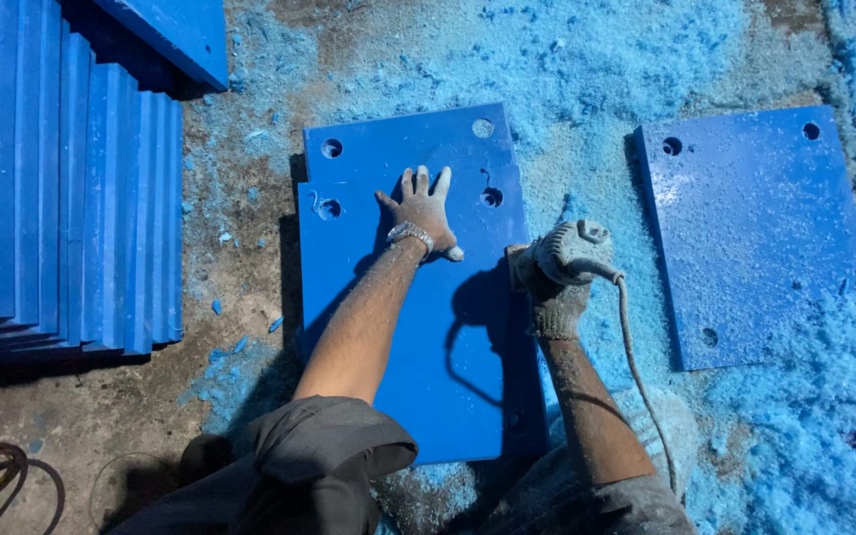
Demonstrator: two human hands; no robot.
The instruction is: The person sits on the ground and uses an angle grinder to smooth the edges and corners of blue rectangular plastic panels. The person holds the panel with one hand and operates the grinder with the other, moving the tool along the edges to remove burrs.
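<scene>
We have our left hand (424,211) spread flat, fingers splayed and holding nothing, pressed on the top face of the thick blue rectangular plastic slab (418,327) that lies in the middle of the frame on the dusty floor (240,248). This slab rests on a second blue slab (398,134) of the same kind, whose upper edge and round holes peek out above it. Our right hand (557,287), in a grey knitted work glove, is closed tight round a small dust-caked corded power tool (572,250) at the slab's right edge, its grey cable (636,367) trailing down toward the lower right. We cannot see the tool's working end, so we cannot say exactly where it meets the edge. To do this well, we judge that we should keep the flat palm bearing down hard so the slab does not slide on the one beneath, keep our bare fingers well away from the right edge, and run the tool along the edge at an even pace with the cable clear of its path. A third blue slab (750,233) with corner holes, dusted with shavings, lies well apart at the right. A row of blue slabs stood on edge (66,198) fills the upper left, and pale blue plastic shavings (587,59) heap across the top and right.
</scene>
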